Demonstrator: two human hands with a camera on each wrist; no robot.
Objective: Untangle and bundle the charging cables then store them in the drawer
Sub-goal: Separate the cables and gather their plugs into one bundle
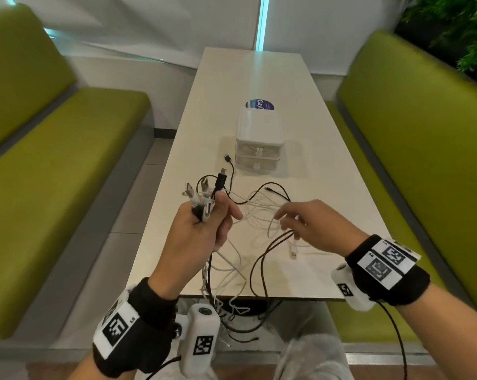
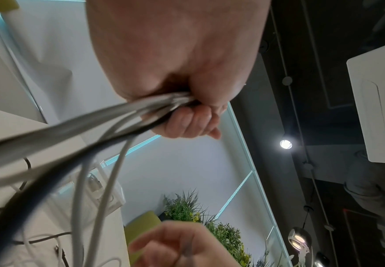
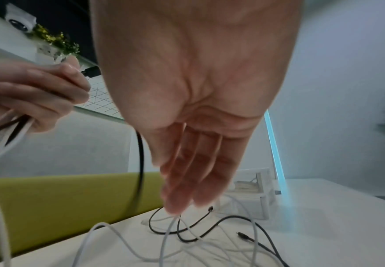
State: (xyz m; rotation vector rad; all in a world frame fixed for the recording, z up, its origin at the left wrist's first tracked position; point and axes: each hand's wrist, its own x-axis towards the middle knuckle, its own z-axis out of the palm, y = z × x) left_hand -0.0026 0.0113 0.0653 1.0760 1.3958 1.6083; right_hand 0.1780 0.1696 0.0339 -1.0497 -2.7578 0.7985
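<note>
My left hand point(image 1: 201, 226) is raised above the near left of the table and grips a bunch of cable ends, white and black; their plugs point(image 1: 204, 193) stick up past the fingers. The left wrist view shows the fingers point(image 2: 186, 119) curled round the cords. From the fist the cables point(image 1: 259, 215) trail down in a loose tangle over the table. My right hand point(image 1: 308, 223) hovers over the tangle with straight, relaxed fingers point(image 3: 193, 171) holding nothing; a dark braided cable point(image 1: 275, 242) loops just below it. The small white two-drawer box point(image 1: 259, 141) stands beyond, both drawers closed.
The long white table point(image 1: 245, 78) runs away from me between two green benches point(image 1: 53, 160) point(image 1: 423, 160). A round blue sticker point(image 1: 260, 105) lies behind the drawer box. Some cable loops point(image 1: 226, 305) hang over the table's near edge toward my lap.
</note>
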